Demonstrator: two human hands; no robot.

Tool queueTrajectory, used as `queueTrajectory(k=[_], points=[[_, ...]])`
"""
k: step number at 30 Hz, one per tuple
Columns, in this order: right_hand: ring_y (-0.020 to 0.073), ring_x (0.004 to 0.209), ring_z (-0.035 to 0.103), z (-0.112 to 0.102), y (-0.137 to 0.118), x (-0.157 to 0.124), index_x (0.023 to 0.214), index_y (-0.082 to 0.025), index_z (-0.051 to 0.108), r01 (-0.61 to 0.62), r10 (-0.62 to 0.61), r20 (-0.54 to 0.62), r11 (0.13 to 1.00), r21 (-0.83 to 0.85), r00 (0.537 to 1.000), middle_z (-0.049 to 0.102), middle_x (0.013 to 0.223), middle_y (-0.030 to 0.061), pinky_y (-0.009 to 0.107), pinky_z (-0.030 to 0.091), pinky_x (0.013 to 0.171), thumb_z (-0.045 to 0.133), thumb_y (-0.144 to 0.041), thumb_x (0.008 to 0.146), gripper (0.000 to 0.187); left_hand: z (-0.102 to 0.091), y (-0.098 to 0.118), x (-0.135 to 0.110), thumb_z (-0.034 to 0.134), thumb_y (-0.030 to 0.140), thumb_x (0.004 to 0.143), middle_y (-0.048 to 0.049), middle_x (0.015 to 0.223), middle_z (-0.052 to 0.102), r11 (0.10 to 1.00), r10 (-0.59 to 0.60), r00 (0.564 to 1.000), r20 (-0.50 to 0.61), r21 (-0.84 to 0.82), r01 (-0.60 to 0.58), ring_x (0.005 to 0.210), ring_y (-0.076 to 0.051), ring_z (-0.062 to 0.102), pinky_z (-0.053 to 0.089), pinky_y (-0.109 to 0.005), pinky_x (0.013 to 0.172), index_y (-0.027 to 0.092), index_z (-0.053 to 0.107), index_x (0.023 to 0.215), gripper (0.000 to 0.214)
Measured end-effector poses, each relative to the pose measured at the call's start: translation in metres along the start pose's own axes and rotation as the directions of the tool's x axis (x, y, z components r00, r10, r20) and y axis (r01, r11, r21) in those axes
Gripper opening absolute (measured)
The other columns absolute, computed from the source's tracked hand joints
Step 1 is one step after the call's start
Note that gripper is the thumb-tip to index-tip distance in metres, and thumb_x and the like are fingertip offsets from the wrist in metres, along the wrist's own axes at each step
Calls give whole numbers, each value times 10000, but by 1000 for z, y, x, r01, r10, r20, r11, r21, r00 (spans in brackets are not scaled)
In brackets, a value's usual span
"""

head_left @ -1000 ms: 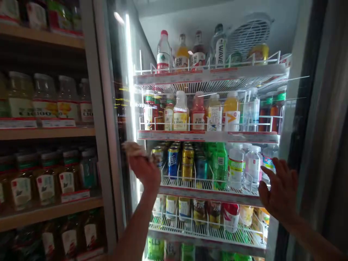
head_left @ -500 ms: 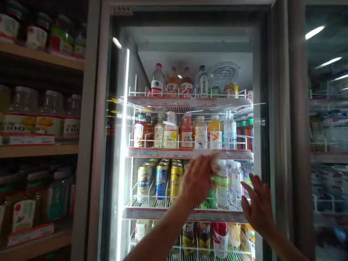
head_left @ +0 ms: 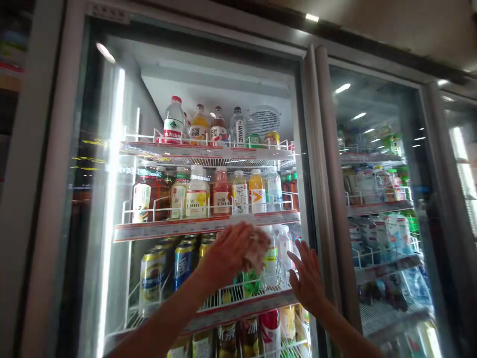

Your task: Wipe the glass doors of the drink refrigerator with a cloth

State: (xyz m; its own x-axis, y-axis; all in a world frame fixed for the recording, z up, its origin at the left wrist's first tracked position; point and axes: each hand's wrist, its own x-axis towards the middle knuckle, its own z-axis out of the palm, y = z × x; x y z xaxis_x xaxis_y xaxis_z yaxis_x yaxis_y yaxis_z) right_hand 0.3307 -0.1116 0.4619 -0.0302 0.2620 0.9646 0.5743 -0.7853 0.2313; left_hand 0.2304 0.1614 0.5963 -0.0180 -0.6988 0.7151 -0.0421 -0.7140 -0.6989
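Note:
In the middle of the head view my left hand point(head_left: 226, 249) holds a crumpled, pale cloth point(head_left: 258, 248) at the glass door point(head_left: 100, 209) of a drinks fridge. The cloth is blurred and hides part of the bottles and cans behind it. To its right my right hand point(head_left: 310, 276) is open with fingers spread, up at the same glass near the door's right side. Its palm faces the door and it holds nothing. Whether that palm touches the glass I cannot tell.
Behind the glass, wire-fronted shelves carry bottles point(head_left: 221, 191) and cans point(head_left: 152, 278). A metal door frame point(head_left: 323, 174) rises on the right, with a second glass-doored fridge point(head_left: 372, 119) beyond it. A dark shelf unit point(head_left: 11, 74) stands at the far left.
The view has swung to the right and tilted, bringing more of the neighbouring fridge into sight. Both hands stay up at the glass, the left still with the cloth, the right still open.

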Motion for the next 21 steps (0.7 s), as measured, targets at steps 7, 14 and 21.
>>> queueTrajectory(k=[7, 14, 21], points=[[288, 1411, 230, -2, -11, 3, 1300, -223, 415, -98, 98, -16, 995, 18, 995, 288, 1508, 111, 607, 312, 1075, 387, -146, 843, 464, -20, -76, -10, 421, 249, 844, -184, 1313, 505, 850, -507, 855, -115, 98, 517, 1308, -348, 369, 368, -530, 1031, 60, 509, 1197, 410], [263, 1429, 178, -23, -12, 9, 1340, -221, 389, -114, 112, 134, 993, 9, 985, 247, 1524, 100, 578, 319, 1084, 402, -98, 792, 562, -21, -13, -27, 420, 247, 859, -93, 1295, 554, 978, -106, 989, 100, -167, 122, 1293, -262, 423, 342, -449, 1079, 184, 539, 1203, 369], [288, 1441, 99, -40, -30, 27, 1358, -121, 346, -216, 219, 318, 975, -45, 922, 177, 1532, 166, 516, 328, 1104, 475, -160, 773, 600, 20, 42, -7, 382, 335, 892, -110, 1380, 485, 862, -141, 989, 36, -487, 141, 1306, -305, 411, 373, -513, 1043, 197, 448, 1328, 462]])
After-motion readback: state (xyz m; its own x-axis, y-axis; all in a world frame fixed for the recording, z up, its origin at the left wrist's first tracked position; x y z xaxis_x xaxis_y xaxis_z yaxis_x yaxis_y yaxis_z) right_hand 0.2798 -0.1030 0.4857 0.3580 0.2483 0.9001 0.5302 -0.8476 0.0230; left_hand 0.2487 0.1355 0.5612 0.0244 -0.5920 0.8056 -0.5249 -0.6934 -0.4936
